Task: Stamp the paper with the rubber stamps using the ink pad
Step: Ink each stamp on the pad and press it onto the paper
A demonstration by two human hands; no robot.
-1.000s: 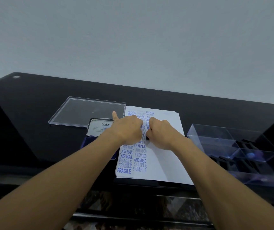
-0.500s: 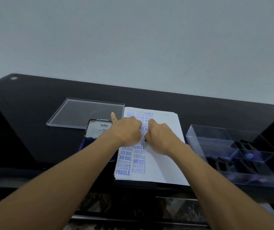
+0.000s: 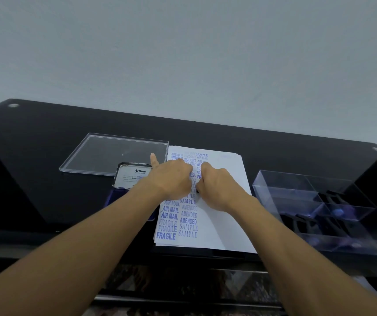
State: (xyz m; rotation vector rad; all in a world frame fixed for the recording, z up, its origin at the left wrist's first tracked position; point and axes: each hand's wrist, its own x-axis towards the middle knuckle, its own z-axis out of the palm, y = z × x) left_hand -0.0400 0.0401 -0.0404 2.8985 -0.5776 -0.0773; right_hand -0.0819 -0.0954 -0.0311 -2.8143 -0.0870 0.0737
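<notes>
Head camera: the stamped paper (image 3: 219, 220) lies nearest, with both fists curled together on it. The right hand (image 3: 216, 188) pinches a barely visible rubber stamp (image 3: 197, 191); the left hand (image 3: 171, 181) — grip impossible to tell. Just left, the ink pad (image 3: 132, 176) stands open. Rightward, a clear compartment box (image 3: 274, 185) holds dark stamps (image 3: 330, 196); farthest, a clear lid (image 3: 114, 153) lies flat.

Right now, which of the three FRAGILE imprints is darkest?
The lowest FRAGILE imprint, nearest the front edge of the paper; the two above it are paler.
</notes>
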